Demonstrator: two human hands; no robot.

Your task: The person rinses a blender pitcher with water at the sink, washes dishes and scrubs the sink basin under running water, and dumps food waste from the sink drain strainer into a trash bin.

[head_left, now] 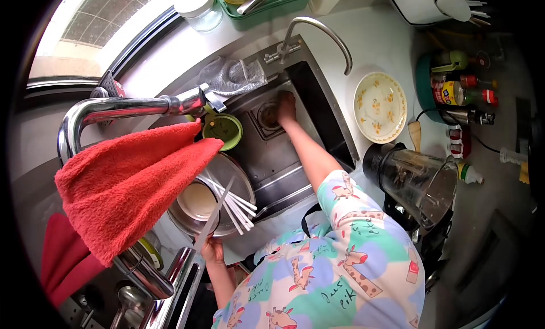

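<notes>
In the steel sink (267,164), my right hand (286,106) reaches down beside the round drain (268,115). Its fingers look curled in, and what they hold is hidden. My left hand (212,250) is closed at the near rim of a metal basin (245,187). That basin holds a bowl (196,202) and several white sticks (230,201). A long flat metal piece (214,214) slants past the basin close to my left hand. A green bowl (231,130) sits at the sink's left side, beside a silvery mesh cloth (233,76).
Red towels (130,187) hang from a chrome rail (113,106) at the left. A curved faucet (323,23) arches over the sink's back right corner. Right of the sink are a flowered plate (380,107), a clear jug (420,181) and bottles (454,93). A glass jar (201,13) stands behind.
</notes>
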